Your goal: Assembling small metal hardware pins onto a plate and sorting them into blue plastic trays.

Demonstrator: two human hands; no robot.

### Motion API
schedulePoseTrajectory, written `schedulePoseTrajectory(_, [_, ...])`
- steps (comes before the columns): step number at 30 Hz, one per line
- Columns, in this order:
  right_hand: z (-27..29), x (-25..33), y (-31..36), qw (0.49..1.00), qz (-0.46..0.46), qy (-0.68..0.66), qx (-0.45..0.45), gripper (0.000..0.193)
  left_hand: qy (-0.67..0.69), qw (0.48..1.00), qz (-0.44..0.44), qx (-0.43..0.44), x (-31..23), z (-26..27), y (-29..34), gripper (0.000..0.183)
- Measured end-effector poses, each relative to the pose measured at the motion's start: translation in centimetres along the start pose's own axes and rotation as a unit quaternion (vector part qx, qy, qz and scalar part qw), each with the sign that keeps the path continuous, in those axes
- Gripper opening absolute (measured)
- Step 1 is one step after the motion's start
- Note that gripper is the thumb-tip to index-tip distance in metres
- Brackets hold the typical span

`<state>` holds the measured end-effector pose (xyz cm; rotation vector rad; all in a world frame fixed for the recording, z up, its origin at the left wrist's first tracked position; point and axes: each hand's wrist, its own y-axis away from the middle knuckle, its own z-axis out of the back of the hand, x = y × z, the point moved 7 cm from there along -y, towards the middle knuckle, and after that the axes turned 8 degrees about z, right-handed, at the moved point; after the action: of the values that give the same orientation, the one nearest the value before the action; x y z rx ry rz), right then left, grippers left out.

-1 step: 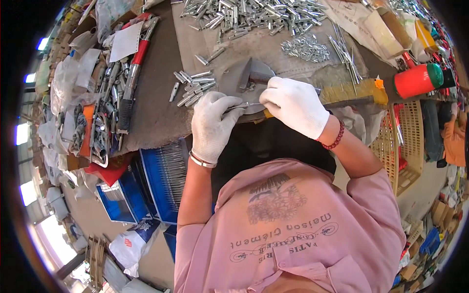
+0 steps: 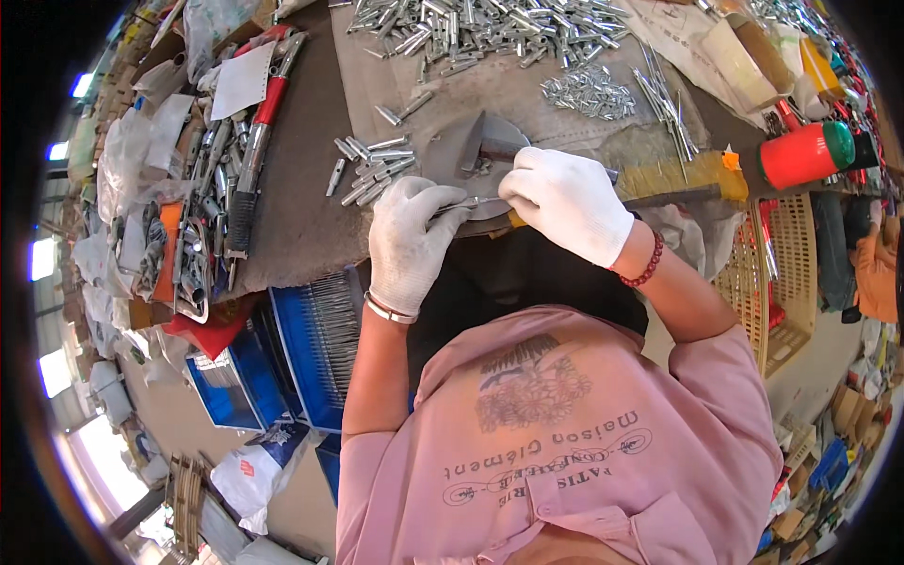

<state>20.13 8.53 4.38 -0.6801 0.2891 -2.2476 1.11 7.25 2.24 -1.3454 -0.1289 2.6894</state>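
Both my hands wear white gloves and work at the front edge of a brown workbench [image 2: 301, 217]. My left hand [image 2: 410, 240] pinches one end of a thin silver metal pin [image 2: 468, 202]. My right hand [image 2: 565, 202] is closed over the pin's other end, knuckles up. The pin lies just in front of a grey metal plate [image 2: 460, 151] standing on the bench. A small heap of short silver pins [image 2: 372, 169] lies just left of the plate.
A large pile of silver pins [image 2: 490, 24] covers the far bench, with a heap of tiny parts [image 2: 589, 92] and long rods [image 2: 664, 99]. A red can [image 2: 800, 153] and a yellow basket [image 2: 767, 282] are on the right. A blue crate [image 2: 315, 344] sits below left, near a red-handled tool [image 2: 259, 132].
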Motion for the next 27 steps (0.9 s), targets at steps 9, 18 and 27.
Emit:
schedulePoseTrajectory(9, [-0.3, -0.4, -0.8, 0.999, 0.026, 0.025, 0.008, 0.002, -0.049, 0.998, -0.026, -0.018, -0.4, 0.1, -0.3, 0.012])
schedulePoseTrajectory(18, [-1.0, -0.9, -0.9, 0.998, 0.034, -0.056, -0.020, 0.004, -0.010, 0.997, -0.074, -0.026, -0.9, -0.2, -0.3, 0.015])
schedulePoseTrajectory(27, [5.9, -8.3, 3.4, 0.978, -0.128, 0.117, -0.118, 0.005, -0.035, 0.997, -0.069, -0.028, -1.4, 0.2, 0.0, 0.018])
